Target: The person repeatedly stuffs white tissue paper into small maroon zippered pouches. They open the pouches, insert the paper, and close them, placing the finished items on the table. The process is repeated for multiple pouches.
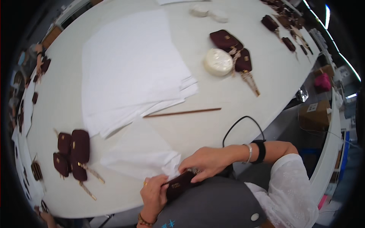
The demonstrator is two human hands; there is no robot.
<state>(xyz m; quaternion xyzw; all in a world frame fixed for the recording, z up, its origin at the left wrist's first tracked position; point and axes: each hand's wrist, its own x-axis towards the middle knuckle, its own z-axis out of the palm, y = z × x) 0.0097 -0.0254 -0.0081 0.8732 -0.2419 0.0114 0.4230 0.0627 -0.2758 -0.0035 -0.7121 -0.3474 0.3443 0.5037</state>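
Observation:
A small dark maroon pouch (177, 187) with a gold-coloured mark is held close to my body at the table's near edge. My left hand (153, 194) is closed round its left end. At the pouch's upper right end, my right hand (208, 164) has its thumb and fingers closed on the rim, where a small greyish piece shows. A sheet of thin white paper (133, 152) lies just beyond, its crumpled corner against the pouch and the right fingertips. Whether that corner goes inside the pouch I cannot tell.
A stack of white sheets (129, 64) covers the middle of the table (190, 125); a thin brown stick (182, 112) lies before it. Maroon pouches (80, 150) with straps sit at left, more pouches (243, 60) beside a white round bundle (218, 62). Other people's hands (39, 60) work at far left.

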